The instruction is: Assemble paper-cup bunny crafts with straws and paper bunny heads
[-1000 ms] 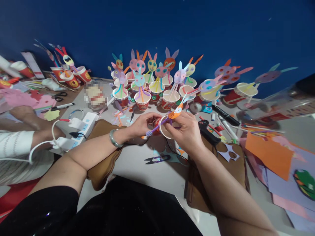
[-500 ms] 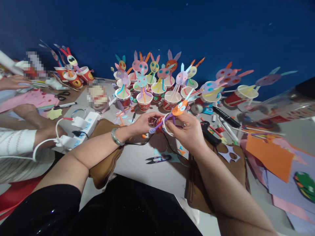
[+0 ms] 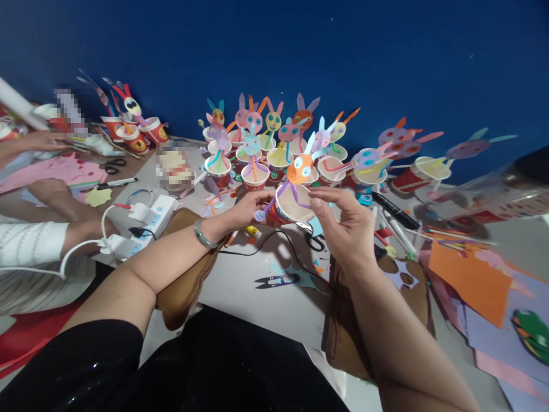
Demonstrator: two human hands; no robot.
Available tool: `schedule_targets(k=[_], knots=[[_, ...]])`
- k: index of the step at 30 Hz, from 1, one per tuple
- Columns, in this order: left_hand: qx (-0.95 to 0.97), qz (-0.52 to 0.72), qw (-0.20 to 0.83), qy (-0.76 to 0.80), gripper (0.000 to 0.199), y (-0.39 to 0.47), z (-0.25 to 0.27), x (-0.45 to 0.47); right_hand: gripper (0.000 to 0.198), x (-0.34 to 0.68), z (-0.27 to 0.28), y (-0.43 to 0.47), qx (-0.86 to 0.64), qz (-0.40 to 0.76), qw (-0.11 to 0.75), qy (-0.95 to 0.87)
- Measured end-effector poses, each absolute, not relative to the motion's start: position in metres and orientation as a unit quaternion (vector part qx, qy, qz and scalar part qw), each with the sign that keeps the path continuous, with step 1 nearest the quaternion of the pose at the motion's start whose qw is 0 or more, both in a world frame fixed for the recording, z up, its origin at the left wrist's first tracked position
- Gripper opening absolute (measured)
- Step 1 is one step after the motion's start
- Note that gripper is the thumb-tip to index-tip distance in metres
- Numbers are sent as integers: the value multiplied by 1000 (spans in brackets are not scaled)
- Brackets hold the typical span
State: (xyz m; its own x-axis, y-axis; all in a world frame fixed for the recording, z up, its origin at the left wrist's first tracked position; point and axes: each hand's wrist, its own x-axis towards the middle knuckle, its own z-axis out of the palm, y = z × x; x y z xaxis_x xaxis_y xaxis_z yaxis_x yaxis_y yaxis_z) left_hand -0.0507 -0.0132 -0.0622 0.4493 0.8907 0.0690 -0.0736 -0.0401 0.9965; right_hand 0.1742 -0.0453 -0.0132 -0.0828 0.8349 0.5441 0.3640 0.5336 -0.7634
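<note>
A red and white paper cup [image 3: 294,213] is held over the table, its mouth tilted towards me. An orange paper rabbit head [image 3: 299,169] with light blue ears stands up from its far rim; purple paper limbs [image 3: 281,197] hang below the head, one outside the cup, one across its mouth. My left hand [image 3: 253,207] grips the cup's left side, its fingertips partly hidden behind the cup. My right hand [image 3: 343,220] pinches at the cup's right rim, thumb and forefinger close together by the end of a purple limb.
Several cups with paper rabbit heads [image 3: 253,177] stand along the blue wall. Black thread snips [image 3: 277,281] and paper scraps lie in front of me. A power strip [image 3: 156,220] and a co-worker's hand [image 3: 47,140] are at left. Orange paper [image 3: 472,280] and markers [image 3: 394,209] lie at right.
The cup has turned so its mouth and the orange rabbit face show towards me. My right hand has shifted right, from over the head to the cup's right rim.
</note>
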Motion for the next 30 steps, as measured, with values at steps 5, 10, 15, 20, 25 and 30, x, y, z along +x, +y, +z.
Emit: schedule_targets(k=[5, 10, 15, 20, 25, 30], knots=[[609, 387, 616, 318, 62, -15, -57, -53, 32, 179, -15, -42, -448, 310, 547, -635], [648, 341, 611, 301, 67, -12, -59, -54, 49, 180, -17, -35, -413, 461, 531, -578], [682, 304, 603, 282, 65, -10, -61, -54, 49, 179, -16, -32, -393, 529, 484, -576], [682, 279, 623, 262, 69, -10, -65, -53, 41, 180, -20, -32, -424, 546, 465, -553], [686, 268, 617, 278, 70, -10, -66, -53, 38, 178, -21, -34, -431, 556, 459, -542], [686, 270, 615, 282, 62, -10, -67, -54, 39, 174, -18, -37, -443, 544, 472, -533]])
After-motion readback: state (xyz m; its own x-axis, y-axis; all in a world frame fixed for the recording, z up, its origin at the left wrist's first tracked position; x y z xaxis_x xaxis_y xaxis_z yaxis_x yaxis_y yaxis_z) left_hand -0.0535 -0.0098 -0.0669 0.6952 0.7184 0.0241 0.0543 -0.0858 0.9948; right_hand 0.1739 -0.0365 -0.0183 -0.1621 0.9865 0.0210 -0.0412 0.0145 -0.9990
